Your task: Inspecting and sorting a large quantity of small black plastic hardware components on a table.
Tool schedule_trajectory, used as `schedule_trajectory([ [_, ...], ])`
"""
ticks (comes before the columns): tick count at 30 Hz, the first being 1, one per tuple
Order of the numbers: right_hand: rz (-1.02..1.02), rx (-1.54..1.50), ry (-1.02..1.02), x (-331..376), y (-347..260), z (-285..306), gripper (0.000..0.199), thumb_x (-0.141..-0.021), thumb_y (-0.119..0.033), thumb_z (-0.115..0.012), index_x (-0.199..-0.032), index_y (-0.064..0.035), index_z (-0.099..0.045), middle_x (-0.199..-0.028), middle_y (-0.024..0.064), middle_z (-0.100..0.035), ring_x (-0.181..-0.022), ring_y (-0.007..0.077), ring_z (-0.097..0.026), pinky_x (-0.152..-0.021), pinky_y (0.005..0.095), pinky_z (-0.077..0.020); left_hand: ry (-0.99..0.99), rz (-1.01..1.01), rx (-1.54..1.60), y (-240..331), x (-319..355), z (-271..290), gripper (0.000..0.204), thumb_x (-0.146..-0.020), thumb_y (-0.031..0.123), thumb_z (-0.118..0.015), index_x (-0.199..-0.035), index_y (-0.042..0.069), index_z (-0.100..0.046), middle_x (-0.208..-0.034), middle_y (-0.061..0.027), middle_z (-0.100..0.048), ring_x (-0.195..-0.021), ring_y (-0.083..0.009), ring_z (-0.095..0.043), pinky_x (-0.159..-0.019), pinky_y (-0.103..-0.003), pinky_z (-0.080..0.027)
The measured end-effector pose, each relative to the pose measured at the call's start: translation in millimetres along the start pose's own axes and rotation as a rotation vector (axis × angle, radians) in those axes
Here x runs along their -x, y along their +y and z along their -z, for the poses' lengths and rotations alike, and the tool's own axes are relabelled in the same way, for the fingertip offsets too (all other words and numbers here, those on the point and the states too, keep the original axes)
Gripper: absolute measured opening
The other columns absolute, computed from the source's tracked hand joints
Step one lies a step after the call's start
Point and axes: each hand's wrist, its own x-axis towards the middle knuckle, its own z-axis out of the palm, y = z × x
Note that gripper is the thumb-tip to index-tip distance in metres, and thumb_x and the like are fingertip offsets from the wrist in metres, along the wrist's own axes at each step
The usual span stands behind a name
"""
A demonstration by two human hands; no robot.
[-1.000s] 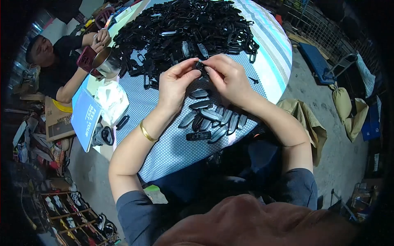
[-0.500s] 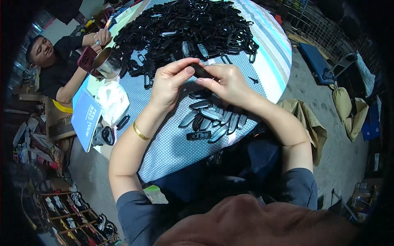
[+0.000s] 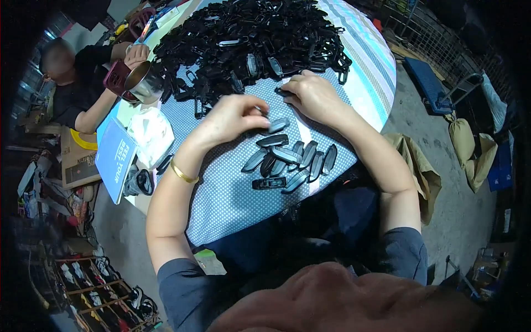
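Observation:
A small black plastic part [image 3: 281, 91] is at the fingertips of my right hand [image 3: 315, 98], which is closed on it at the near edge of the pile. My left hand [image 3: 232, 119] has thumb and fingers apart, slightly blurred. Just beyond its fingertips lies a long oval grey-black plastic piece [image 3: 279, 125]; whether they touch is unclear. Below the hands lie several similar oval pieces [image 3: 286, 154] in a loose cluster. Among them, one black piece [image 3: 269, 183] shows its hollow, ribbed inside. A large heap of black plastic parts [image 3: 243, 44] covers the far side of the table.
The round table has a patterned cloth [image 3: 221, 216]. At left are a metal cup [image 3: 145, 84], a dark red phone [image 3: 116, 77], a white plastic bag [image 3: 150, 137] and a blue notebook [image 3: 115, 160]. Another person's hand [image 3: 136, 55] rests at the far left edge.
My hands were together around a dark piece; now they are apart. The right has moved to the pile's edge, the left stays above the cluster, where an oval piece now shows beside it.

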Motion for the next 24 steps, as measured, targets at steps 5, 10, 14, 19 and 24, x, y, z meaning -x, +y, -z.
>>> schedule_trajectory([
  [5, 0.072, -0.016, 0.034, 4.7, -1.4, 4.2, 0.030, -0.070, -0.009, -0.065, -0.098, -0.0007, -0.063, -0.087, 0.0130, -0.064, -0.085, 0.0290, -0.060, -0.075, 0.0378, -0.0490, 0.363, -0.243, -0.589, -6.5, -1.7, 6.7, 0.021, -0.078, 0.007, -0.060, -0.098, 0.003, -0.065, -0.096, -0.0120, -0.061, -0.095, -0.0273, -0.055, -0.083, -0.033, -0.044],
  [10, 0.119, -0.038, 0.065, 8.7, -8.4, 6.6, 0.032, -0.072, -0.005, -0.059, -0.104, -0.0012, -0.060, -0.085, 0.0165, -0.063, -0.082, 0.0314, -0.061, -0.073, 0.0392, -0.0496, 0.557, -0.279, -1.001, -29.8, -11.1, -2.1, 0.023, -0.073, 0.003, -0.061, -0.095, 0.006, -0.066, -0.113, -0.0119, -0.053, -0.105, -0.0279, -0.048, -0.086, -0.037, -0.042],
  [14, 0.113, -0.078, 0.088, 12.4, -9.1, 8.9, 0.029, -0.076, -0.004, -0.056, -0.104, -0.0006, -0.059, -0.085, 0.0176, -0.064, -0.077, 0.0331, -0.062, -0.069, 0.0402, -0.0500, 0.542, -0.304, -1.095, -27.8, -16.9, -0.7, 0.027, -0.070, 0.001, -0.063, -0.096, 0.006, -0.066, -0.110, -0.0116, -0.054, -0.104, -0.0288, -0.048, -0.086, -0.037, -0.042],
  [19, -0.020, -0.560, 0.118, 10.0, -14.8, 11.4, 0.027, -0.088, -0.011, -0.053, -0.111, 0.0018, -0.055, -0.084, 0.0137, -0.065, -0.074, 0.0206, -0.066, -0.065, 0.0314, -0.0520, 0.583, -0.194, -0.115, -9.7, -12.9, -10.0, 0.023, -0.070, 0.006, -0.070, -0.093, 0.004, -0.067, -0.104, -0.0081, -0.057, -0.080, -0.0174, -0.059, -0.070, -0.027, -0.048],
  [24, -0.194, -0.997, 0.077, 8.7, -23.4, 5.1, 0.027, -0.092, -0.013, -0.050, -0.113, 0.0035, -0.055, -0.086, 0.0096, -0.064, -0.074, 0.0129, -0.064, -0.062, 0.0233, -0.0523, 0.425, -0.184, 0.602, -16.9, -17.5, -14.7, 0.026, -0.076, 0.005, -0.070, -0.100, -0.002, -0.062, -0.096, -0.0045, -0.062, -0.079, -0.0080, -0.059, -0.068, -0.021, -0.050],
])
